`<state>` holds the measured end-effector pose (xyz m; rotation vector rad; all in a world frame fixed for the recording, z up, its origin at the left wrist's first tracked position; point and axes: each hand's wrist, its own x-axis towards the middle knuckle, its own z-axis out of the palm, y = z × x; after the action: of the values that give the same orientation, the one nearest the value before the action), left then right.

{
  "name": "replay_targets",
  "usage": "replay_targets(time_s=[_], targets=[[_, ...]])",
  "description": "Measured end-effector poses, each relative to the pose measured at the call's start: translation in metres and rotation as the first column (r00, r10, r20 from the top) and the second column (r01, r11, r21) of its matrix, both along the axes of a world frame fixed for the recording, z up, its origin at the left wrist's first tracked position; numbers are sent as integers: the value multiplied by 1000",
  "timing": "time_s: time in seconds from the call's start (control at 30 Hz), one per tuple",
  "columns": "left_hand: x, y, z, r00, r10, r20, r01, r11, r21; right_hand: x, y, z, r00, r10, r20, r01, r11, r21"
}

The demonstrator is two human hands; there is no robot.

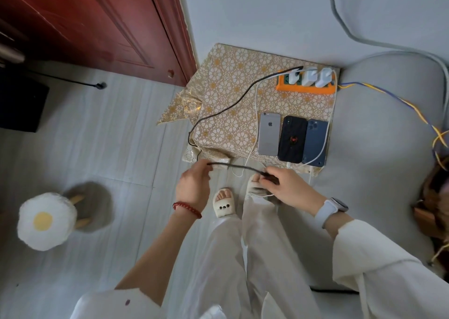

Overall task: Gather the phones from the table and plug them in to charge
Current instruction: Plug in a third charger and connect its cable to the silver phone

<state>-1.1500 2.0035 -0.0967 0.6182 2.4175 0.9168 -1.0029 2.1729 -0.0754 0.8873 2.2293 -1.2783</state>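
Three phones lie face down, side by side and touching, near the table's front right corner: a silver-grey metal phone (269, 133), a black phone with a red emblem (292, 139), and a dark blue phone (315, 141), seemingly with a white cable (323, 146) across it.

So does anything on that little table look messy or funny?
A bit. The patterned tablecloth is rumpled, with one corner sticking out at the left side. The three phones lie in a neat row. The black cable trails off the front edge to both hands.

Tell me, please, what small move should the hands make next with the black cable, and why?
Probably bring the plug end in the right hand up to the black phone. Both hands, the left hand too, hold the black cable taut, and no cable visibly enters that phone.
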Motion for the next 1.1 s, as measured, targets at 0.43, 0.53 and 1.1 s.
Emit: replay_targets(time_s=[0.43, 0.53, 1.1], targets=[[-14, -10, -1, 806, 74, 588, -91, 996, -1, 17, 12, -6, 996, -53, -67, 77, 899, 432], [-10, 2, 3, 761, 78, 644, -102, 995, 0, 2, 9, 2, 987, 44, -153, 24, 907, 420], [3, 47, 32, 857, -344, 384, 281, 936, 211, -16, 18, 24, 919, -152, -364, 257, 931, 259]])
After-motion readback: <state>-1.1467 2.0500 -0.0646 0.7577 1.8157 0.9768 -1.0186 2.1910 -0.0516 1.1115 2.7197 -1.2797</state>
